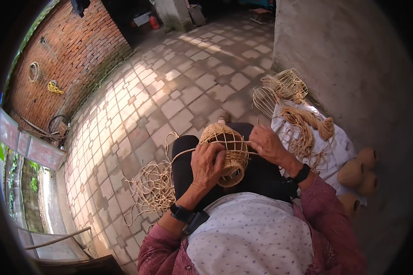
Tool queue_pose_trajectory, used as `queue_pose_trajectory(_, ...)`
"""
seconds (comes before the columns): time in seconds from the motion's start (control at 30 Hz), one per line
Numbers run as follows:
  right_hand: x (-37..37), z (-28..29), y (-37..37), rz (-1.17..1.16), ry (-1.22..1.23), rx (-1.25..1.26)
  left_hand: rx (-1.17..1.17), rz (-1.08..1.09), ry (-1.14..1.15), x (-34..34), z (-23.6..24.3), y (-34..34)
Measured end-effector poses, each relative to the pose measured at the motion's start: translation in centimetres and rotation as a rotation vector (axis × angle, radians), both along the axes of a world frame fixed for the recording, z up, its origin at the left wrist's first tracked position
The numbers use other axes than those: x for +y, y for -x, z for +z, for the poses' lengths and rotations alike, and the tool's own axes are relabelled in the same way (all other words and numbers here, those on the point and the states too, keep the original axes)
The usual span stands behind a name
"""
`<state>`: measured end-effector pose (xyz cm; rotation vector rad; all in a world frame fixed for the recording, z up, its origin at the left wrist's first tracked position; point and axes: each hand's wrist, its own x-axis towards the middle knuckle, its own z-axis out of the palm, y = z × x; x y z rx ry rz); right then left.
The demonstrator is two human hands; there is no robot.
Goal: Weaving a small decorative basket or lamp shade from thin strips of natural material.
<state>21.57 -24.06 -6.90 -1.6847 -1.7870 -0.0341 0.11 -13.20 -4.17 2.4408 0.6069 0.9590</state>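
Note:
A part-woven basket (pixel 215 133) of tan cord, with bare ribs across its open side, rests on my dark-trousered lap. My left hand (pixel 207 162) grips its left side, the thumb lying by the opening. At the basket's right edge, my right hand (pixel 268 145) is closed in a pinch on a thin strand; its fingertips are partly hidden. A length of cord (pixel 184 152) runs from under my left hand over my left thigh toward a loose tangle of cord (pixel 150 188) on the paving.
To my right, a white cloth (pixel 339 149) bears cord bundles (pixel 303 121). Open rib frames (pixel 287 87) lie beyond it, near the grey wall (pixel 344 59). Several round tan pots or forms (pixel 352 172) sit at its right edge. A brick wall (pixel 82 55) stands far left.

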Motion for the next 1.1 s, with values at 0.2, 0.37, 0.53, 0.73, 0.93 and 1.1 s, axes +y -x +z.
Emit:
queue_pose_trajectory(0.2,-21.0,-13.0,-16.9,-1.124,0.554,-0.03,0.016,0.123,-0.117,1.0,1.4,-0.9)
queue_pose_trajectory(0.37,-27.6,-18.7,-19.7,-1.091,0.215,1.402,0.207,0.078,-0.146,0.7,2.3,-3.3)
queue_pose_trajectory(0.53,-12.0,-6.3,-11.9,-0.432,0.265,1.33,0.549,0.109,-0.115,0.9,1.7,-4.8)
queue_pose_trajectory(0.73,-2.0,4.0,-3.7,0.253,0.329,1.727,0.439,0.127,-0.106,0.4,0.6,-4.4)
queue_pose_trajectory(0.93,2.9,0.3,1.0,-0.011,0.488,1.233,0.226,0.155,-0.198,-0.3,-0.1,-4.2)
queue_pose_trajectory(1.1,3.9,1.5,4.4,-0.248,0.185,0.409,0.169,0.219,-0.206,0.0,-0.7,-4.3)
